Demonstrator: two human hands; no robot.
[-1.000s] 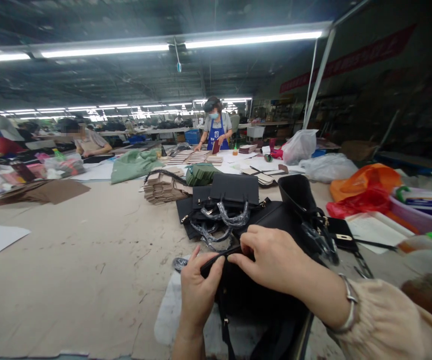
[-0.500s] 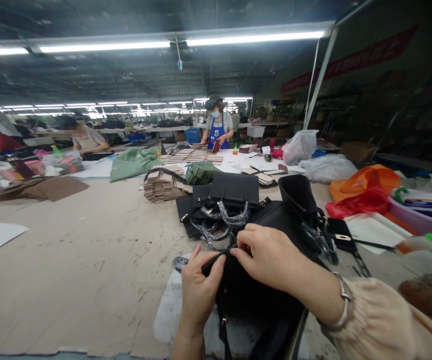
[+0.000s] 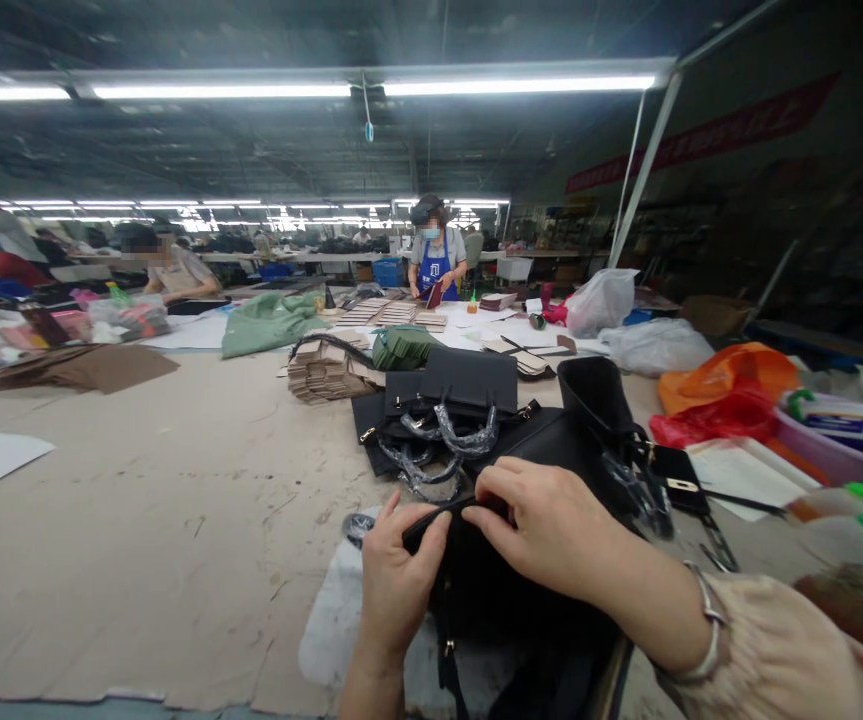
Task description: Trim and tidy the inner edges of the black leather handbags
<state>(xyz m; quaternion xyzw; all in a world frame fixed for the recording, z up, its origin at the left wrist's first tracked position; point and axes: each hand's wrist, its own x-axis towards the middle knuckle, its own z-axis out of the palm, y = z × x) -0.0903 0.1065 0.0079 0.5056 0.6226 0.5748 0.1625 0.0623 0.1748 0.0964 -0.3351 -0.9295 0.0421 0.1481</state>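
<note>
1. Counter (image 3: 176, 540): carries everything we list.
2. Black bag (image 3: 521, 590): by the counter's near edge; we judge work on its upper rim (image 3: 420, 525) under way, unfinished.
3. Black handbags (image 3: 468, 378): farther from that edge, handles (image 3: 468, 437) already film-wrapped.
4. Our left hand (image 3: 401, 560) and right hand (image 3: 551, 520): both pinching that rim, thumbs close together.

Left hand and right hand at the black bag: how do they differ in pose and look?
Pose: the left hand comes up from below, while the right hand reaches in from the right.
Look: the left hand's wrist is bare; the right hand's wears a silver bangle, with a cream sleeve behind it.
Shared: both have thumb and fingers on the edge of the black bag.
</note>
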